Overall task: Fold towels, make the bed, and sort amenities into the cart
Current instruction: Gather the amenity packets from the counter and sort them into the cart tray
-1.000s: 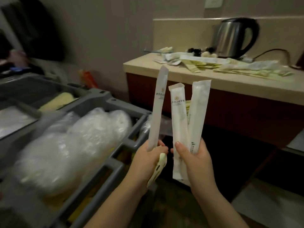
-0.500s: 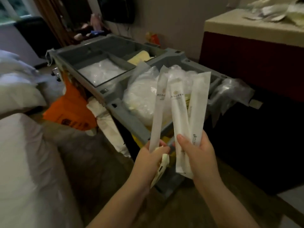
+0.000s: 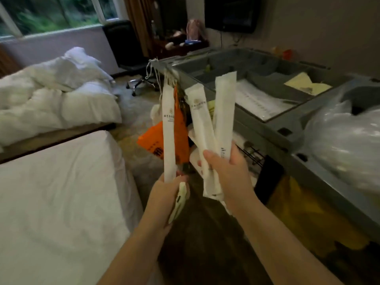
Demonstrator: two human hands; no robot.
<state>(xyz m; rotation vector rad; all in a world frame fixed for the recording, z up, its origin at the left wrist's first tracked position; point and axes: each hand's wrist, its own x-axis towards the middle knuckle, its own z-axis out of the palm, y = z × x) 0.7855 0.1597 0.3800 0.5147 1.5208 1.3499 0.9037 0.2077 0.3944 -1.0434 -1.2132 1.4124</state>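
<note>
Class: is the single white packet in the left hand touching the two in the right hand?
Apart. Head view: single packet in the left hand clears the two packets in the right hand; orange bag shows between.

Two bare forearms, uncovered right down to the wrist, each ending in a bare hand with short fingernails: the left hand (image 3: 166, 196) nearer the bed (image 3: 61, 192), the right hand (image 3: 232, 171) farther from it.

You have open floor (image 3: 197, 254) between the bed (image 3: 51, 192) and the cart (image 3: 287, 132); a clear plastic bag (image 3: 345, 145) crowds the cart's right end.
</note>
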